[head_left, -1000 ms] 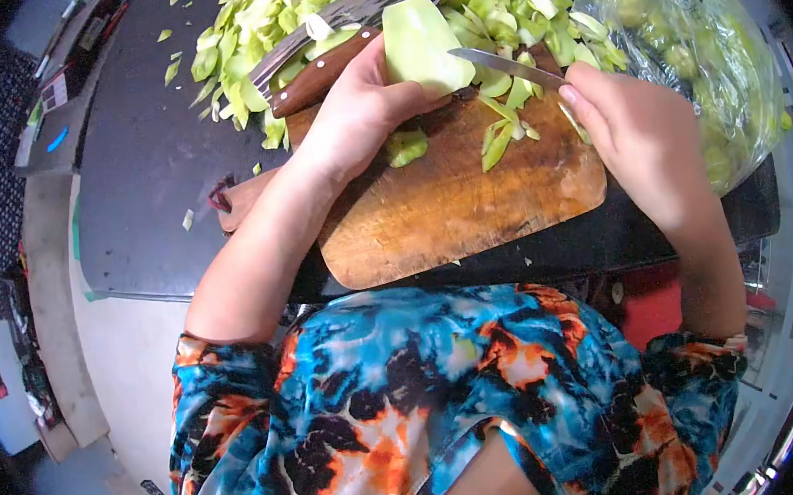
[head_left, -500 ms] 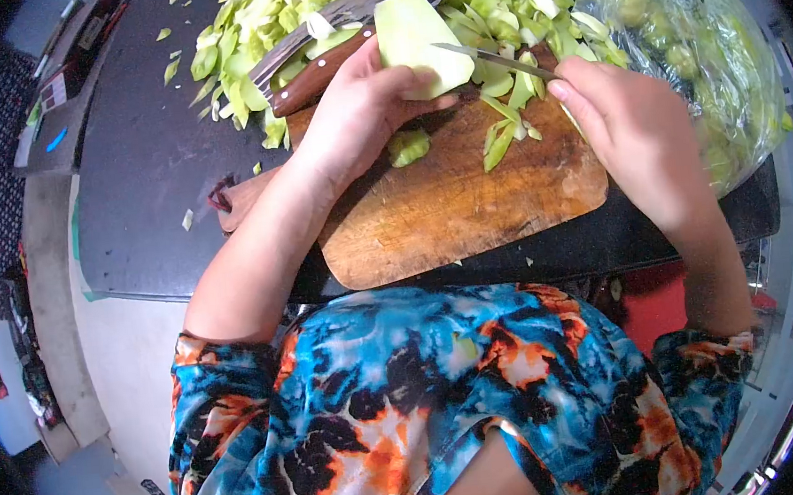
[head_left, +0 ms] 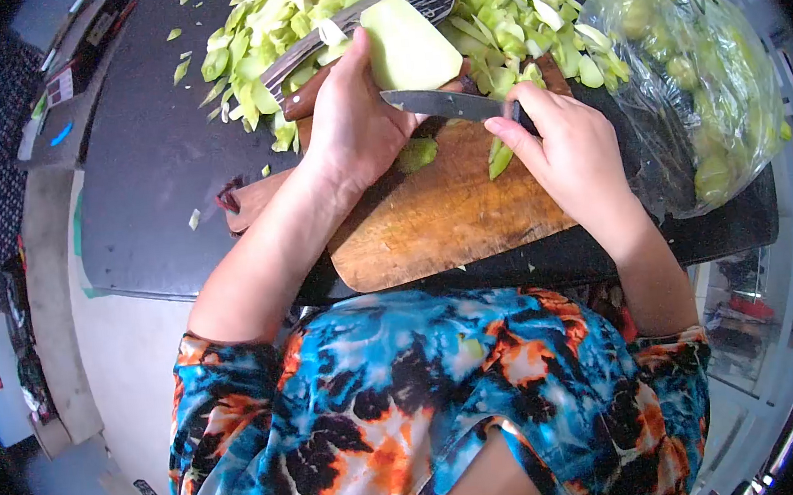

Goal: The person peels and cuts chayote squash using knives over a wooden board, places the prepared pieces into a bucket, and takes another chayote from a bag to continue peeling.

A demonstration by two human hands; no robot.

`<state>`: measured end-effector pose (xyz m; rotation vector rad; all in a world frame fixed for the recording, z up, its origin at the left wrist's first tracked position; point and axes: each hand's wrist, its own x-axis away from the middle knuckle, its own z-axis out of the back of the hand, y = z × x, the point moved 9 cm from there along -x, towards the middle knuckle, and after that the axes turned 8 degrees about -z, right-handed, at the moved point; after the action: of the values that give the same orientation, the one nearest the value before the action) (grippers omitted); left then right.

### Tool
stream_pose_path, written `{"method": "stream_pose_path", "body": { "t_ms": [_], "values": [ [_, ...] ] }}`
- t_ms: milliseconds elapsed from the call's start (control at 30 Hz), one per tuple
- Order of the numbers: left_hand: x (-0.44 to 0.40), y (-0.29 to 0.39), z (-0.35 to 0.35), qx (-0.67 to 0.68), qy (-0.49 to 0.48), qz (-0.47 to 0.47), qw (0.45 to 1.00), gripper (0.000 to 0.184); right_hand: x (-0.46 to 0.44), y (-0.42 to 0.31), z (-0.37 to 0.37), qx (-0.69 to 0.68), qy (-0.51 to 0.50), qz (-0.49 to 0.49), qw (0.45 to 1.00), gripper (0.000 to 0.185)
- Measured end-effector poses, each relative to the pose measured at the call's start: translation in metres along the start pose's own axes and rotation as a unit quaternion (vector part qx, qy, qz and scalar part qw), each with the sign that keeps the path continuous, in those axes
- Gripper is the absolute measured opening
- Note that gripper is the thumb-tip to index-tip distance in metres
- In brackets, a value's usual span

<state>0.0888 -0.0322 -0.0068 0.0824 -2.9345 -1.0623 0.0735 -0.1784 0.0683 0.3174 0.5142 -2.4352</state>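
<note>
My left hand (head_left: 355,124) is closed around a peeled pale green fruit (head_left: 410,45) with flat-cut faces; its exact kind I cannot tell. A small knife (head_left: 448,103) is gripped in my right hand (head_left: 567,143). Its blade points left, just below the fruit, with the tip close to my left fingers. Behind my left hand lies a cleaver (head_left: 304,56), its blade streaked dark; part of its brown handle (head_left: 306,98) is hidden. Under both hands is a wooden cutting board (head_left: 442,229), with a piece of green peel (head_left: 418,154) on it.
A large heap of pale green slices (head_left: 256,48) covers the back of the dark table (head_left: 156,193). On the right stands a clear plastic bag (head_left: 698,80) of green produce. Small scraps lie on the left of the table.
My right hand has moved left and down, bringing the knife from the fruit's right side to below it. My left hand has tilted the fruit and shifted slightly left.
</note>
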Motion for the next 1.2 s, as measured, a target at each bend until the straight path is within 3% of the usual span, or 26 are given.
{"method": "stream_pose_path", "body": {
  "t_ms": [133, 233, 333, 433, 567, 667, 767, 833, 933, 1033, 1200],
  "values": [
    [0.010, -0.002, -0.007, 0.009, -0.001, 0.025, 1.000, 0.049, 0.000, -0.001, -0.006, -0.023, 0.007, -0.007, 1.000, 0.034],
    [0.017, 0.002, -0.014, 0.028, 0.034, -0.008, 0.999, 0.049, 0.002, -0.004, -0.011, -0.027, -0.008, -0.016, 0.999, 0.034],
    [0.017, 0.004, -0.023, 0.049, -0.029, -0.010, 0.998, 0.050, 0.003, -0.002, -0.012, -0.044, -0.029, -0.032, 0.998, 0.033],
    [0.013, 0.005, -0.011, 0.050, 0.032, -0.036, 0.998, 0.054, 0.008, 0.005, -0.014, -0.120, -0.072, -0.078, 0.987, 0.032],
    [0.014, 0.017, -0.019, -0.095, -0.015, -0.097, 0.991, 0.048, 0.019, 0.026, -0.023, -0.325, -0.154, -0.206, 0.910, 0.035],
    [0.015, 0.017, -0.027, -0.108, -0.053, -0.106, 0.987, 0.046, 0.020, 0.031, -0.013, -0.316, -0.199, -0.257, 0.892, 0.039],
    [0.014, 0.012, -0.025, -0.078, -0.069, -0.089, 0.991, 0.045, 0.011, 0.024, 0.009, -0.226, -0.193, -0.193, 0.935, 0.039],
    [0.014, 0.008, -0.025, -0.061, -0.069, -0.073, 0.993, 0.047, 0.012, 0.028, 0.017, -0.239, -0.234, -0.234, 0.913, 0.043],
    [0.016, 0.011, -0.021, -0.094, 0.006, -0.098, 0.991, 0.052, 0.010, 0.030, 0.026, -0.243, -0.291, -0.239, 0.894, 0.047],
    [0.015, 0.012, -0.030, -0.129, -0.056, -0.116, 0.983, 0.054, 0.010, 0.030, 0.035, -0.219, -0.312, -0.246, 0.891, 0.048],
    [0.016, 0.011, -0.035, -0.142, -0.044, -0.121, 0.981, 0.054, 0.013, 0.039, 0.040, -0.196, -0.332, -0.246, 0.889, 0.050]
  ]
}}
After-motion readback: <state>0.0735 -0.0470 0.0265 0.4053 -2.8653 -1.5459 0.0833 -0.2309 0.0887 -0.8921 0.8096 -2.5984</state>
